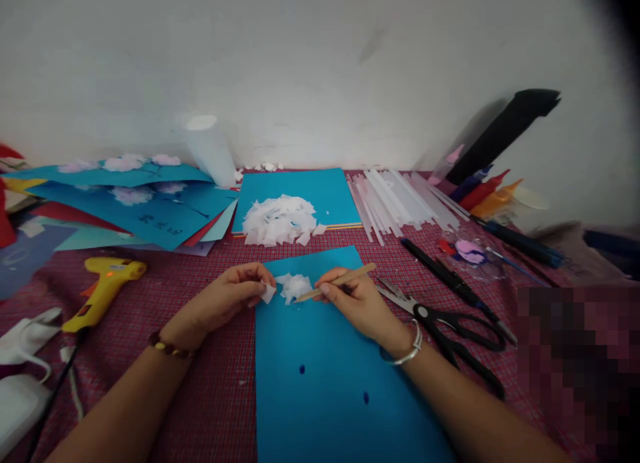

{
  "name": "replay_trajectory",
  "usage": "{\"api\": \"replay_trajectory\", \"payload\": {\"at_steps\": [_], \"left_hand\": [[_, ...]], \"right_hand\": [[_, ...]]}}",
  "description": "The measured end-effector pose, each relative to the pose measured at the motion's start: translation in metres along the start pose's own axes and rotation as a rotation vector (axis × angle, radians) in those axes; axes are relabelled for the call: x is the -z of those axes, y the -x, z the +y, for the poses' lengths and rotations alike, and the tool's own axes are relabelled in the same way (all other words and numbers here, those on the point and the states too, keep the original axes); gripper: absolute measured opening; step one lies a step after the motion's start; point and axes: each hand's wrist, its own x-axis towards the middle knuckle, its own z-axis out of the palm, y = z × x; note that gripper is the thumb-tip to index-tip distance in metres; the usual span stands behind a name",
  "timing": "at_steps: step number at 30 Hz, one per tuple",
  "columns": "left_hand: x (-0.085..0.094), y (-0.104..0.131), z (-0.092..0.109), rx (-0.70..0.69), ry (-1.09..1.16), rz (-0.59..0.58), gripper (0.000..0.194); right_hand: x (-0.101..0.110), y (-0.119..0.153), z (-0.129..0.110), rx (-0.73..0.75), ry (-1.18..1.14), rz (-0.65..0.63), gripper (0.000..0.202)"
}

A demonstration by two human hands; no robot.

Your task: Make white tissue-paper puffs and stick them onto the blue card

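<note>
My left hand (240, 291) pinches a small white paper square (269, 292) at the left edge of a blue sheet (320, 343). Between my hands, a ruffled cluster of white paper pieces (295, 287) sits on the upper part of that sheet. A flat wooden craft stick (353, 274) is gripped in my right hand (350, 296), its lower tip touching or very near the cluster's right side. Two dark blue dots (302, 369) mark the sheet lower down. Beyond it, a heap of white paper squares (280, 219) lies at the front of a blue stack (320, 189).
At left are a yellow glue gun (107, 289) with its cord and blue cards (145, 209) bearing pale paper flowers. On the right lie black-handled scissors (440, 323), a black pen (440, 269), white glue sticks (395, 199) and paint tubes (485, 191). A wall (300, 69) rises behind.
</note>
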Motion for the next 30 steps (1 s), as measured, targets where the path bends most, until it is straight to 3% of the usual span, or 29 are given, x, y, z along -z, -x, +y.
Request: {"api": "replay_trajectory", "payload": {"at_steps": [6,18,25,30], "left_hand": [[-0.001,-0.001,-0.002,-0.01,-0.011,0.039,0.012],[-0.002,0.0,0.003,-0.022,-0.109,0.063,0.011],[0.0,-0.001,-0.001,0.022,-0.046,0.043,0.014],[-0.002,-0.001,0.0,0.031,-0.032,0.034,0.014]], "right_hand": [[-0.008,0.0,0.002,0.052,0.094,-0.028,0.019],[-0.008,-0.002,0.006,-0.053,0.016,0.079,0.015],[-0.006,0.002,0.0,0.012,0.076,-0.027,0.02],[-0.009,0.0,-0.001,0.056,0.158,-0.025,0.018]]}}
